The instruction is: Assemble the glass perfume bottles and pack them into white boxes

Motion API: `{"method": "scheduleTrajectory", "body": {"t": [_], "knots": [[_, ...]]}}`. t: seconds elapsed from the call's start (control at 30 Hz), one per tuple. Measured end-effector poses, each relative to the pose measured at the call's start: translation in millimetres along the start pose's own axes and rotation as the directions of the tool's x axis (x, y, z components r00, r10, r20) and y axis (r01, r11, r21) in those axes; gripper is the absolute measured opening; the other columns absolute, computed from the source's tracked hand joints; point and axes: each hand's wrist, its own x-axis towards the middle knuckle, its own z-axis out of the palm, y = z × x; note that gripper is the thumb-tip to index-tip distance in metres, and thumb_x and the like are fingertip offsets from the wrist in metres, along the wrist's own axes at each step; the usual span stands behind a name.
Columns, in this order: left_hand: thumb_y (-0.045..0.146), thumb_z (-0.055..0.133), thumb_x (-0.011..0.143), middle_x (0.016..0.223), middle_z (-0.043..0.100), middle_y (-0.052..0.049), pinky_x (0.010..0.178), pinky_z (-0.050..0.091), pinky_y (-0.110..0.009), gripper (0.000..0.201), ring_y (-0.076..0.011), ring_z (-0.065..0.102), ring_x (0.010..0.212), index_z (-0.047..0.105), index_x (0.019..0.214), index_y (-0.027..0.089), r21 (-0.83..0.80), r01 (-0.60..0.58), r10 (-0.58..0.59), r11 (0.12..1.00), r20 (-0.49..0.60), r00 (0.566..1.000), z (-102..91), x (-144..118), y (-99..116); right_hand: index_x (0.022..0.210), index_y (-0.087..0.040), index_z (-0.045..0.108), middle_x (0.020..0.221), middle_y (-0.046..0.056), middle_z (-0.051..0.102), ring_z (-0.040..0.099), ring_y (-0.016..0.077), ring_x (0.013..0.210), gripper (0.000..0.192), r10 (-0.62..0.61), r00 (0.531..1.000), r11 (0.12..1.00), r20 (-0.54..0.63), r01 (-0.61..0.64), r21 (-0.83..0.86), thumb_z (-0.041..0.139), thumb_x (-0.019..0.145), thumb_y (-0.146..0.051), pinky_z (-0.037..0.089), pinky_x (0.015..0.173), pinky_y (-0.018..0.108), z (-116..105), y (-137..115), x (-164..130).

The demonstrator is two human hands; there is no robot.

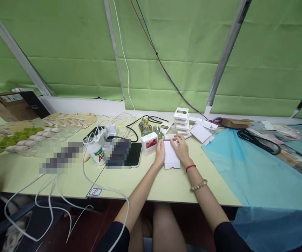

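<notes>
Both hands hold a flat white cardboard box blank (172, 157) against the pale green table (145, 182): the left hand (160, 153) grips its left edge with fingers curled, and the right hand (182, 150) presses its far right corner. Just left of it stands a small white box with a red picture (149, 143), and a stack of small white boxes (181, 120) rises just beyond, on the far side

A pale green tabletop (145, 185) carries a stack of small white boxes (182, 120), tangled white cables (61, 196), a white bottle (96, 152), and blue sheeting (245, 168) at right.
</notes>
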Motion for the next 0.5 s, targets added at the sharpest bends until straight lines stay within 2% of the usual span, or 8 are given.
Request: {"method": "scheduleTrajectory", "body": {"t": [0.13, 0.23, 0.37, 0.5], "knots": [[0.044, 0.03, 0.09, 0.099, 0.058, -0.007, 0.085, 0.042, -0.031, 0.034, -0.0185, 0.053, 0.094, 0.052, 0.097, 0.019, 0.032, -0.016, 0.016, 0.999, 0.025, 1.0, -0.2, -3, 4, 0.076, -0.02, 0.055, 0.095, 0.005, 0.056, 0.056, 0.0174, 0.086, 0.022, -0.037, 0.999, 0.999, -0.028, 0.038, 0.03, 0.047, 0.083, -0.04, 0.042, 0.077, 0.029, 0, -3, 0], [0.047, 0.035, 0.088, 0.094, 0.059, -0.005, 0.079, 0.043, -0.029, 0.034, -0.0179, 0.054, 0.088, 0.051, 0.1, 0.02, 0.062, -0.021, 0.016, 0.998, 0.09, 0.996, -0.8, -7, 9, 0.078, -0.02, 0.053, 0.087, 0.004, 0.056, 0.055, 0.0171, 0.083, 0.02, -0.053, 0.996, 0.997, -0.064, 0.057, 0.047, 0.043, 0.085, -0.036, 0.041, 0.075, 0.029, 0, -4, 0], [0.048, 0.038, 0.086, 0.09, 0.058, -0.003, 0.074, 0.043, -0.027, 0.033, -0.017, 0.054, 0.082, 0.05, 0.101, 0.021, 0.09, -0.024, 0.009, 0.996, 0.164, 0.986, -2.1, -10, 12, 0.08, -0.02, 0.053, 0.086, 0.004, 0.056, 0.054, 0.0174, 0.082, 0.016, -0.065, 0.993, 0.995, -0.097, 0.072, 0.068, 0.044, 0.084, -0.032, 0.041, 0.075, 0.029, 1, -3, 0], [0.048, 0.038, 0.086, 0.09, 0.058, -0.002, 0.072, 0.042, -0.027, 0.031, -0.0166, 0.054, 0.079, 0.048, 0.1, 0.022, 0.097, -0.018, -0.002, 0.995, 0.199, 0.98, -3.1, -9, 11, 0.07, -0.02, 0.05, 0.078, 0.001, 0.053, 0.053, 0.0163, 0.077, 0.013, -0.071, 0.988, 0.989, -0.136, 0.088, 0.117, 0.049, 0.08, -0.027, 0.041, 0.073, 0.029, 3, -2, -1]]}}
